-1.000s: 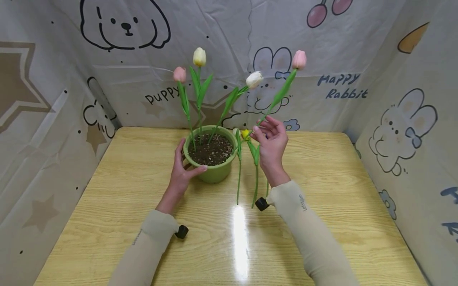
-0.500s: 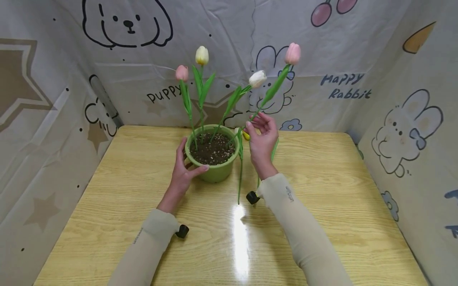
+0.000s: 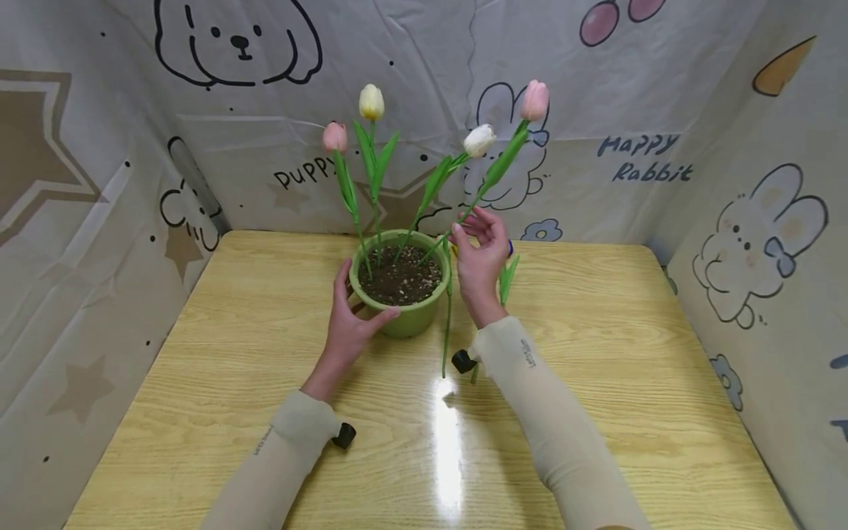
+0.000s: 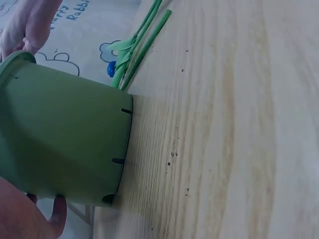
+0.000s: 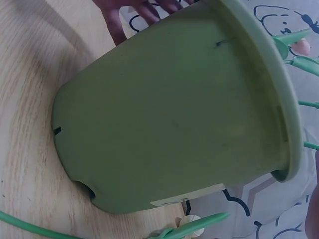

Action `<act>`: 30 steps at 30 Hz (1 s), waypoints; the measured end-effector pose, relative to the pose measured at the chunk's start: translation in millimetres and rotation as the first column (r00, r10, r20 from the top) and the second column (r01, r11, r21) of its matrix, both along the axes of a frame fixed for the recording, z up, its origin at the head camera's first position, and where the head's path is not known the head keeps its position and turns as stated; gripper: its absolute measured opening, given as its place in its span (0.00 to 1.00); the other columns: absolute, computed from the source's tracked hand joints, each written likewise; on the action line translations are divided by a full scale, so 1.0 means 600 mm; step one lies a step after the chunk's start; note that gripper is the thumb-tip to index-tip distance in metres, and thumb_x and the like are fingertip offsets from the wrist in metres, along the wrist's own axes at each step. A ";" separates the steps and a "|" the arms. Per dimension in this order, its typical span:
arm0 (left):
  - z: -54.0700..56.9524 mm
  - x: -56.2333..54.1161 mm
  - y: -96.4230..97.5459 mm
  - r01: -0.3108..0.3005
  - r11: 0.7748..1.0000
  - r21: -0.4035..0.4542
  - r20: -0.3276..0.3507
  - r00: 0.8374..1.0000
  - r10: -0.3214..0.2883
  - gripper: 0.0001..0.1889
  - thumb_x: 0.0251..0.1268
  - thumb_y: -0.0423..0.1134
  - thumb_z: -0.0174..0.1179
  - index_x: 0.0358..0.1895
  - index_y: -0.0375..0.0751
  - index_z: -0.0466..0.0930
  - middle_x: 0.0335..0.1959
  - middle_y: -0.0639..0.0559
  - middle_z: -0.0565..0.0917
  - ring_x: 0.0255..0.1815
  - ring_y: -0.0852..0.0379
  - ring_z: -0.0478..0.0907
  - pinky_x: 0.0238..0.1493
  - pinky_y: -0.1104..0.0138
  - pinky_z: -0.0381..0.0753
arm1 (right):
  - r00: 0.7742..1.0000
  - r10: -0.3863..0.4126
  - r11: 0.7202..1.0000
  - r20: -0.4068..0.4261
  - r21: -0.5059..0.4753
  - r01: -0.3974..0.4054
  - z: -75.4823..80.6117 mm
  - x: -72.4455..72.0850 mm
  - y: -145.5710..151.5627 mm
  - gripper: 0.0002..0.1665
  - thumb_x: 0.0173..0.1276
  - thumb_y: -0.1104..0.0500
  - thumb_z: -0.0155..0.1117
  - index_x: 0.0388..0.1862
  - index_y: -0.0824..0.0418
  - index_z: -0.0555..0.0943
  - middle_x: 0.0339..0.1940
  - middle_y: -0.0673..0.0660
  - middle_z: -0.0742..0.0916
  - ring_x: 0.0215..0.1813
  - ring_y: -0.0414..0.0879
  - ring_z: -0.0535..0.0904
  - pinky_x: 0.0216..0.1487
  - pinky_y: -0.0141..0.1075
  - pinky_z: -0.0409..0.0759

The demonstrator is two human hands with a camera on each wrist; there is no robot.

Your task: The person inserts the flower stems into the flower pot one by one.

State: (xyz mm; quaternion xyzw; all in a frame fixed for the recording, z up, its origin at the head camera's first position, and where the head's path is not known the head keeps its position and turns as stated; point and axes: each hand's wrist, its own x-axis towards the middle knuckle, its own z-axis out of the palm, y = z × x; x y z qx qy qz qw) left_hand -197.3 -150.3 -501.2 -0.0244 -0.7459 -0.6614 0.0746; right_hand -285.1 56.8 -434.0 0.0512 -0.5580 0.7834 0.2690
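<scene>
My left hand grips the green flower pot, thumb over the front rim and fingers round its left side. Dark soil fills the pot. A salmon-pink tulip, a cream tulip and a white tulip stand in it, the white one leaning right. Over the right rim, my right hand pinches the stem of a light pink tulip between thumb and fingers. That stem slants down to the left, its lower end at the soil. In the right wrist view the pot hides most of the work.
Right of the pot, loose tulip stems lie on the wooden table, partly under my right arm. A white bloom shows beside the pot's base. Soil crumbs dot the tabletop. Printed cloth walls stand behind and at both sides.
My right hand has moved left and slightly up with the light pink tulip, bringing its stem end over the rim to the soil. My left hand and the pot have shifted slightly right.
</scene>
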 end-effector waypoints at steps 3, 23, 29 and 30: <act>0.006 0.001 0.001 -0.001 0.999 -0.038 -0.006 1.000 0.001 0.62 0.56 0.37 0.77 0.86 0.53 0.38 0.84 0.47 0.52 0.80 0.43 0.56 0.76 0.45 0.65 | 1.000 0.003 1.000 -0.003 0.005 -0.003 -0.003 -0.003 -0.003 0.26 0.64 0.79 0.68 0.61 0.75 0.75 0.45 0.57 0.86 0.42 0.43 0.83 0.41 0.34 0.88; 0.008 -0.019 -0.024 0.104 0.991 -0.084 0.014 0.995 -0.103 0.60 0.59 0.36 0.75 0.86 0.57 0.38 0.84 0.47 0.52 0.82 0.44 0.55 0.78 0.43 0.61 | 0.998 0.056 0.994 0.008 0.091 -0.056 -0.014 -0.010 -0.023 0.22 0.65 0.78 0.67 0.58 0.76 0.76 0.44 0.55 0.88 0.42 0.42 0.84 0.42 0.33 0.88; 0.045 -0.003 -0.018 0.122 0.990 -0.076 0.033 0.992 -0.119 0.59 0.59 0.35 0.74 0.86 0.50 0.39 0.83 0.40 0.53 0.81 0.40 0.56 0.76 0.42 0.64 | 0.997 0.079 0.989 0.023 0.127 -0.081 -0.016 -0.013 -0.025 0.23 0.67 0.76 0.67 0.60 0.77 0.76 0.46 0.56 0.88 0.45 0.45 0.84 0.43 0.33 0.88; 0.053 0.001 -0.017 0.123 0.990 -0.075 0.029 0.992 -0.121 0.59 0.59 0.35 0.74 0.86 0.48 0.39 0.83 0.39 0.53 0.81 0.40 0.56 0.76 0.41 0.63 | 0.996 0.082 0.987 0.019 0.139 -0.084 -0.016 -0.014 -0.026 0.23 0.67 0.76 0.67 0.60 0.77 0.76 0.47 0.57 0.87 0.45 0.43 0.84 0.43 0.33 0.88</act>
